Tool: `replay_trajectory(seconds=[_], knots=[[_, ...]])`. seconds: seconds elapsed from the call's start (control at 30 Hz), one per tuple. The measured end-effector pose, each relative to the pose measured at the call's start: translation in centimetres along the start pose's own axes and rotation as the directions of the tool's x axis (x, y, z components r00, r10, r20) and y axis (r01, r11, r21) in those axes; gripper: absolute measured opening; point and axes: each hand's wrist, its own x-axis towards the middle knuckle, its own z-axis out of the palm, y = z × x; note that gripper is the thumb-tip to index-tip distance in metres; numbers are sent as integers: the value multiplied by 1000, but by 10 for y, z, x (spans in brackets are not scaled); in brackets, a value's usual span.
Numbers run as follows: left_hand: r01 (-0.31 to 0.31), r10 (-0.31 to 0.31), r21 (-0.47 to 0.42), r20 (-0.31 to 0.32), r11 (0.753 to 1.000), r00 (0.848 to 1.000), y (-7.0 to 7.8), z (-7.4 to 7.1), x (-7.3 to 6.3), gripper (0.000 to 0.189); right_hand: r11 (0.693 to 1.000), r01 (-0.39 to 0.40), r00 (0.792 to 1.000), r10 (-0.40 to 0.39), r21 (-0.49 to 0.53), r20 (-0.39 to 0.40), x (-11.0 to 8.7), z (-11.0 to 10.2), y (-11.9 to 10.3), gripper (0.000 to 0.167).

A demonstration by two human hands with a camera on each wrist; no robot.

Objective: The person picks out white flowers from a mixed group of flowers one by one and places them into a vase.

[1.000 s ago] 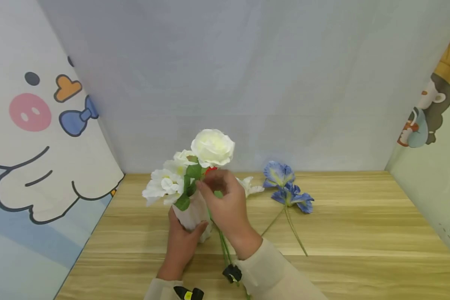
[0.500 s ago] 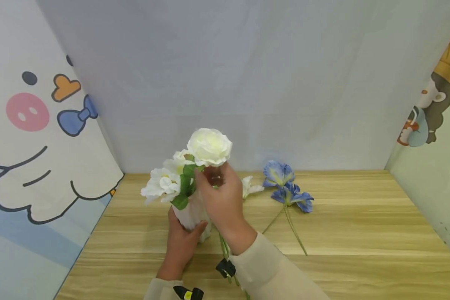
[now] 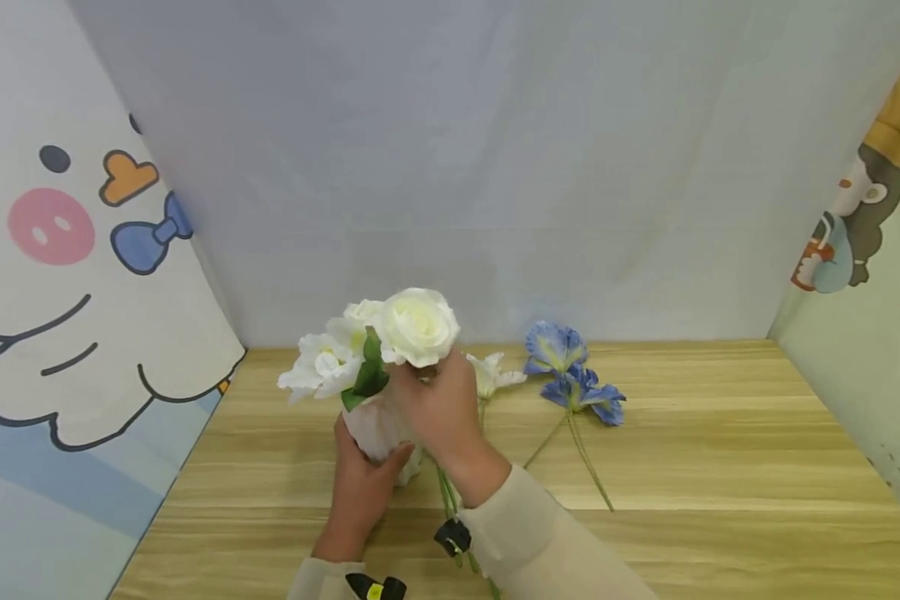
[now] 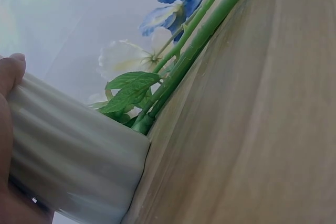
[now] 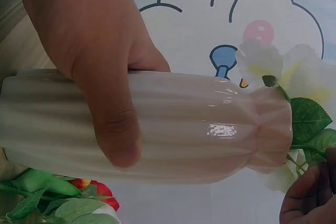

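Observation:
A pale, ribbed vase (image 3: 375, 427) stands on the table, tilted slightly in the head view. My left hand (image 3: 360, 492) grips its side, thumb across the front, as the right wrist view also shows. White flowers (image 3: 321, 367) and green leaves (image 3: 367, 375) stick out of the vase mouth on the left. Just above the mouth, my right hand (image 3: 442, 412) pinches the stem of a white rose (image 3: 420, 327), whose bloom sits over the fingers. In the right wrist view, a green stem (image 5: 302, 147) runs from the vase mouth to the right hand's fingertips. The lower stem is hidden inside the vase.
Blue flowers (image 3: 558, 348) with thin stems lie right of the vase, beside a loose white flower (image 3: 492, 375). Thick green stems (image 4: 202, 38) lie close by the vase base. Something red (image 5: 107, 192) shows among leaves there. A grey cloth backdrop (image 3: 532, 208) rises behind.
The white rose and my right hand first shifted slightly left, then the rose sank closer to the vase mouth. My left hand keeps its grip on the vase.

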Motion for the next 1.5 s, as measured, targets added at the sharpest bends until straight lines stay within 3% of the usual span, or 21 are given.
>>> replay_trajectory(seconds=[0.27,0.43,0.83,1.2,1.5], knots=[[26,-26,19,-17,999,1000,0,-1,-2,97,989,-149,987,148,10,55,-6,-7,-1,18],[20,-20,13,-24,1000,1000,3,0,-3,96,983,-178,983,179,-39,38,-12,-19,-2,14],[-2,2,-4,-21,1000,1000,-1,2,-2,95,973,-214,976,211,-86,-46,-28,-59,20,16],[5,-5,6,-27,1000,1000,2,1,-1,93,942,-312,949,301,-125,-94,-42,-76,45,17],[18,-18,-15,-10,1000,1000,2,1,0,94,886,-427,904,420,-179,-75,-58,-82,70,19]])
